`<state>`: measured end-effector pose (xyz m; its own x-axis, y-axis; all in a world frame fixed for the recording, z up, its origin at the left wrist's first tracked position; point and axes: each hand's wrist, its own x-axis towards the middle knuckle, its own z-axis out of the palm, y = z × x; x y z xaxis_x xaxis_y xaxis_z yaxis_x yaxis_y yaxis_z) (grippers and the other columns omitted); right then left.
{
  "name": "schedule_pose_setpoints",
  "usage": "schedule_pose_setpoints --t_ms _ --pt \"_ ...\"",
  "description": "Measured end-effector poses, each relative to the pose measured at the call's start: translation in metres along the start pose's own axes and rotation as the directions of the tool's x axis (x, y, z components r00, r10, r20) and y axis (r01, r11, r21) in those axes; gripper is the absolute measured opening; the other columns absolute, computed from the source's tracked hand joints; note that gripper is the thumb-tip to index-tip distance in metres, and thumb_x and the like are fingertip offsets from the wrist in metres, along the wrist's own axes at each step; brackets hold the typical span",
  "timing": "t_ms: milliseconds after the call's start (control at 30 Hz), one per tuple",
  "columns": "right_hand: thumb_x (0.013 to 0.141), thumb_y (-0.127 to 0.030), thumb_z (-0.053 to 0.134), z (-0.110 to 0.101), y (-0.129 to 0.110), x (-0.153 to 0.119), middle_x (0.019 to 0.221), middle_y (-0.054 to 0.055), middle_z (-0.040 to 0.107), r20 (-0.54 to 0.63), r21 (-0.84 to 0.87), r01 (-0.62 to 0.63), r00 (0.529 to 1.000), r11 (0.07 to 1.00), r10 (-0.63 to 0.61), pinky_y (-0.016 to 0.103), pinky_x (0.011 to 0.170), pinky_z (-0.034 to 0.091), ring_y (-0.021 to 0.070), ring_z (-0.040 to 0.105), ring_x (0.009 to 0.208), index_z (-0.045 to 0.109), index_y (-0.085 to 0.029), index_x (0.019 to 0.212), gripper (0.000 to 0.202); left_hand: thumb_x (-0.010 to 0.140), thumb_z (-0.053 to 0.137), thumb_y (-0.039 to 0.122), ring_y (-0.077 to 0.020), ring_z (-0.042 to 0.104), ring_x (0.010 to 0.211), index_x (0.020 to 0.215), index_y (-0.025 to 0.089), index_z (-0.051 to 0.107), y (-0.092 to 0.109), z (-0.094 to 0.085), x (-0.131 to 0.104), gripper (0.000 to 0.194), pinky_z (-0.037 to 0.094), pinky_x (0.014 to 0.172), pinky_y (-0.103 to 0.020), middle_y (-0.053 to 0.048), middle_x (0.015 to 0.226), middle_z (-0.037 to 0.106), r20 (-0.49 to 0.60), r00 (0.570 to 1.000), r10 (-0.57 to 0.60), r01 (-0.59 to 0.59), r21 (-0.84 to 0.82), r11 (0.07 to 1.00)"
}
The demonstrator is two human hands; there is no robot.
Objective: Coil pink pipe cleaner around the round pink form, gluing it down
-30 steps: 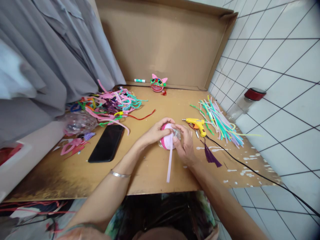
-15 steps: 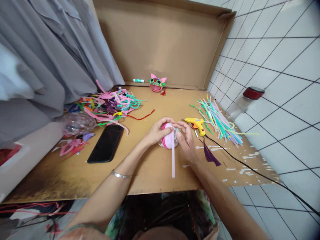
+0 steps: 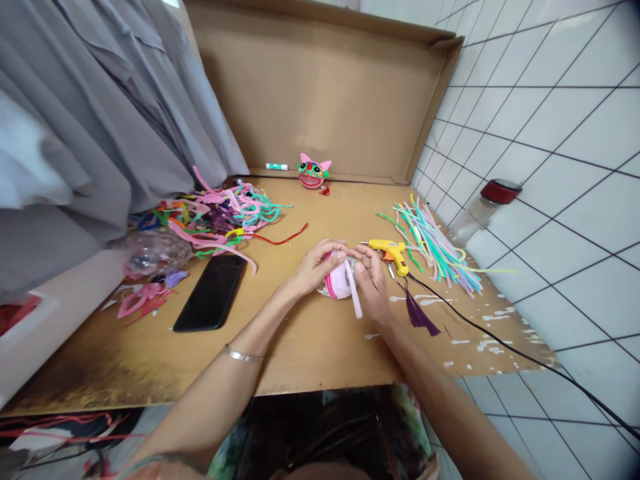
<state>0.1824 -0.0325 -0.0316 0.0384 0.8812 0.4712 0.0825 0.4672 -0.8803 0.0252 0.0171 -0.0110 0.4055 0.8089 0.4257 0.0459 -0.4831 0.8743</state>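
Between my two hands is a clear rounded ball wrapped with pale pink and hot pink pipe cleaners (image 3: pixel 338 281). My left hand (image 3: pixel 317 267) is closed around its left side, thumb pressed on the wrapped strands. On the other side, my right hand (image 3: pixel 371 280) curls its fingers and thumb against the ball's upper right. A loose pale pink pipe cleaner end (image 3: pixel 355 297) hangs down from the top of the wrap, close to my right thumb. The fingertips of both hands nearly meet behind the ball, where the far side is hidden.
A yellow glue gun (image 3: pixel 390 252) lies right of my hands, its black cord trailing off right. Beyond it are pastel pipe cleaners (image 3: pixel 440 247) and a lidded bottle (image 3: pixel 480 210). A purple tassel (image 3: pixel 420 313), phone (image 3: pixel 213 293), tangled pipe cleaners (image 3: pixel 225 207) and decorated animal head (image 3: pixel 312 173) lie around.
The loose pipe cleaner end has swung to the right and hangs shorter. Both hands keep their hold on the wrapped ball, and the whole view has shifted slightly.
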Motion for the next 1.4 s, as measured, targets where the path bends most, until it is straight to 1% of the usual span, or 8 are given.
schedule_pose_setpoints --t_ms 267,467,600,733,867,1033,1233,1400 --pt "0.094 -0.049 0.049 0.001 -0.001 0.001 0.127 0.011 0.063 -0.008 0.067 -0.006 1.000 0.998 0.006 0.042 0.101 0.049 0.0222 0.061 0.118 0.046 -0.024 0.126 0.040 0.095 0.046 0.044 -0.0240 0.053 0.122 0.099 0.018 0.067 0.000 -0.004 0.001 0.034 0.038 0.108 -0.040 -0.010 0.115 0.062 0.056 0.998 0.005 -0.004 -0.015 1.000" --pt "0.091 -0.052 0.051 0.002 -0.007 0.001 0.120 0.009 0.066 -0.033 0.130 -0.061 0.997 0.990 0.066 0.038 0.091 0.052 0.0222 0.063 0.110 0.047 -0.025 0.121 0.040 0.083 0.057 0.042 -0.0310 0.046 0.130 0.104 0.019 0.065 0.005 -0.016 0.001 0.033 0.032 0.113 -0.048 -0.012 0.130 0.052 0.161 0.987 -0.001 0.000 0.009 1.000" --pt "0.090 -0.053 0.053 0.002 -0.010 0.003 0.116 0.008 0.067 -0.048 0.133 -0.043 0.998 0.990 0.049 0.039 0.090 0.052 0.0228 0.064 0.107 0.049 -0.025 0.118 0.040 0.075 0.069 0.049 -0.0326 0.042 0.134 0.113 0.021 0.059 0.008 -0.019 0.000 0.048 0.031 0.115 -0.049 -0.012 0.132 0.048 0.245 0.970 -0.010 0.003 0.029 1.000" --pt "0.090 -0.054 0.053 0.001 -0.009 0.003 0.117 0.009 0.066 -0.047 0.131 -0.048 0.997 0.990 0.055 0.041 0.092 0.052 0.0235 0.064 0.109 0.048 -0.025 0.120 0.042 0.054 0.087 0.050 -0.0332 0.041 0.135 0.115 0.023 0.055 0.010 -0.016 0.000 0.075 0.030 0.116 -0.051 -0.012 0.130 0.047 0.261 0.965 -0.037 0.013 0.092 0.996" --pt "0.090 -0.056 0.052 0.000 -0.007 0.002 0.121 0.009 0.064 -0.036 0.122 -0.075 0.996 0.990 0.080 0.040 0.089 0.052 0.0234 0.064 0.105 0.048 -0.025 0.121 0.044 0.046 0.091 0.046 -0.0336 0.036 0.137 0.118 0.024 0.054 0.012 -0.014 0.001 0.084 0.027 0.117 -0.053 -0.012 0.134 0.041 0.262 0.964 -0.040 -0.017 0.210 0.978" --pt "0.088 -0.057 0.054 0.001 -0.007 0.003 0.119 0.010 0.064 -0.063 0.133 -0.081 0.994 0.988 0.090 0.038 0.086 0.053 0.0230 0.063 0.105 0.049 -0.024 0.119 0.045 0.049 0.089 0.042 -0.0323 0.042 0.129 0.118 0.023 0.055 0.017 -0.013 0.001 0.079 0.033 0.114 -0.054 -0.009 0.126 0.045 0.231 0.972 -0.034 -0.049 0.341 0.939" --pt "0.089 -0.056 0.052 -0.001 -0.006 0.005 0.121 0.010 0.064 -0.069 0.102 -0.067 0.995 0.992 0.075 0.039 0.090 0.051 0.0225 0.061 0.108 0.048 -0.024 0.120 0.045 0.060 0.081 0.033 -0.0278 0.051 0.119 0.119 0.022 0.055 0.017 -0.013 0.000 0.066 0.042 0.108 -0.047 -0.008 0.123 0.050 0.238 0.971 -0.033 -0.051 0.339 0.940" --pt "0.089 -0.056 0.051 -0.001 -0.005 0.005 0.120 0.009 0.063 -0.088 0.071 -0.072 0.993 0.995 0.078 0.039 0.090 0.050 0.0223 0.060 0.108 0.049 -0.024 0.121 0.045 0.065 0.076 0.030 -0.0276 0.050 0.123 0.126 0.024 0.055 0.014 -0.014 0.000 0.064 0.040 0.109 -0.045 -0.008 0.125 0.055 0.269 0.963 0.017 -0.100 0.299 0.949"
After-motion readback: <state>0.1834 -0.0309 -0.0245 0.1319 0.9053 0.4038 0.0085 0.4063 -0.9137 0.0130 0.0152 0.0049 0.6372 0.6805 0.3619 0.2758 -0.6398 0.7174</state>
